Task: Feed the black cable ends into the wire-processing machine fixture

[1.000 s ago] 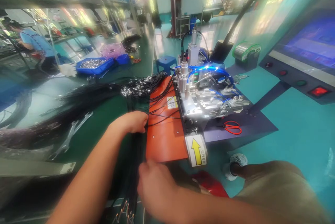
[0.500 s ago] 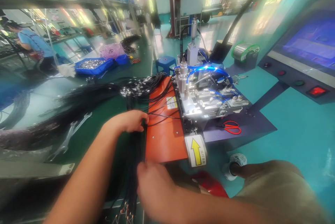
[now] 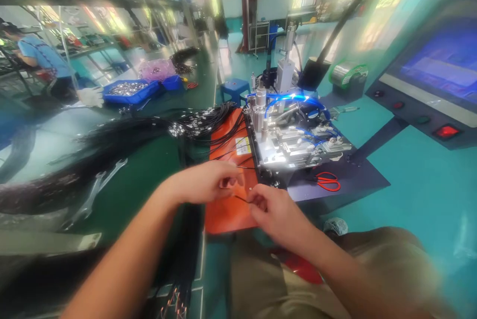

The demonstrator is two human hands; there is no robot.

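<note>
My left hand [image 3: 212,181] is over an orange plate [image 3: 225,217], its fingers curled in a pinch. A thin black cable [image 3: 241,199] runs between it and my right hand [image 3: 274,209], which is closed on the cable close to the plate's right edge. The left fingertips are partly hidden and blurred. Beyond my hands, more black cables [image 3: 223,147] cross the plate toward a metal machine [image 3: 290,145] with blue air tubes. A large bundle of black cables [image 3: 126,132] with shiny ends lies to the left, and bare copper ends [image 3: 174,304] show at the bottom.
Red-handled scissors [image 3: 328,181] lie on the machine's dark base. Two wrenches [image 3: 97,192] rest on the green bench. A blue tray [image 3: 130,91] of small metal parts is farther back. A screen panel [image 3: 439,75] stands right. A person in blue [image 3: 44,55] is far left.
My right hand has risen from the hanging cables to the plate's right part, now with a cable in its fingers. My left hand has moved right over the plate. The yellow arrow label is hidden.
</note>
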